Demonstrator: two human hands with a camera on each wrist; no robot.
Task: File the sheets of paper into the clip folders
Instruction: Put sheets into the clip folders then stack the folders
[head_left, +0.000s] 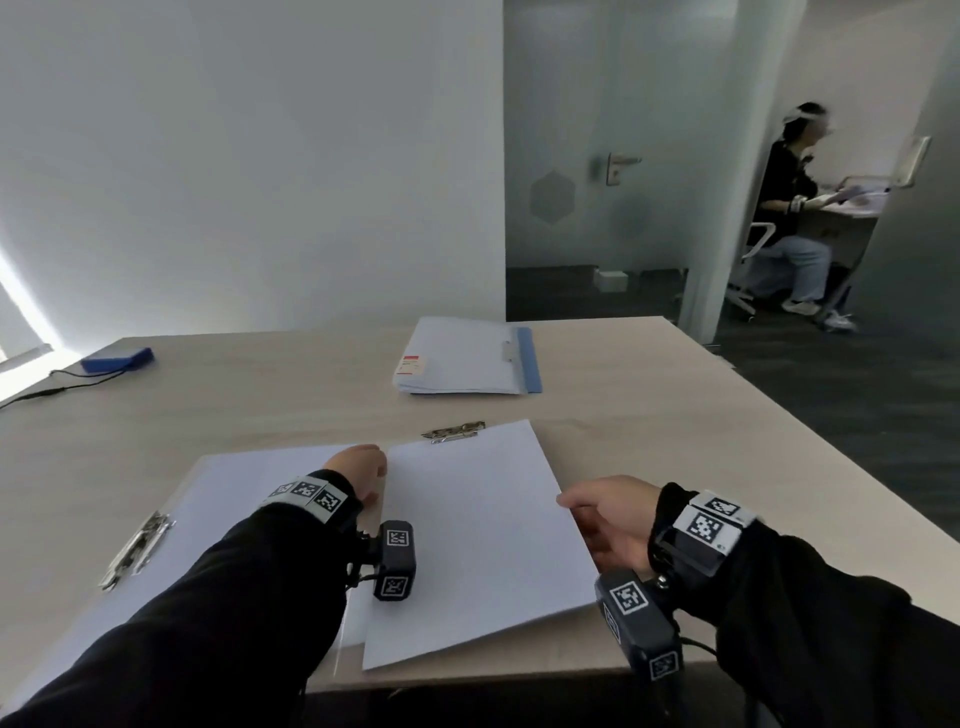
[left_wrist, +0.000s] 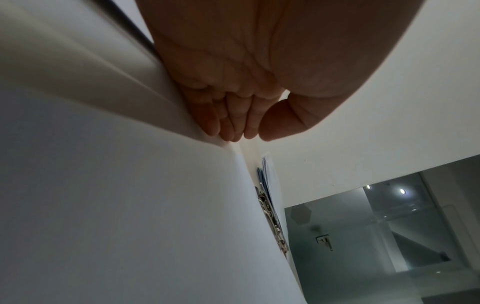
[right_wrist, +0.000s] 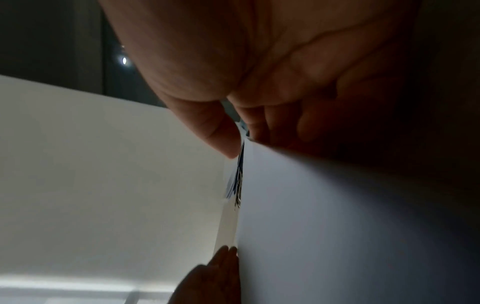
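A stack of white sheets (head_left: 483, 545) is held tilted over the table's front edge between my two hands. My right hand (head_left: 587, 514) pinches its right edge, thumb on top and fingers underneath; the right wrist view shows that pinch (right_wrist: 239, 142) on the sheets (right_wrist: 337, 226). My left hand (head_left: 363, 467) lies with straight fingers (left_wrist: 226, 127) against the left edge of the sheets (left_wrist: 103, 205). An open clip folder (head_left: 234, 478) lies flat to the left, its metal clip (head_left: 137, 548) at its left side. A second metal clip (head_left: 454, 431) shows just beyond the sheets' far edge.
A pile of folders (head_left: 462, 364) with a blue spine lies at the back of the wooden table (head_left: 649, 415). A blue box (head_left: 117, 358) with a cable sits at the far left. Another person (head_left: 789, 218) sits at a desk beyond the glass door.
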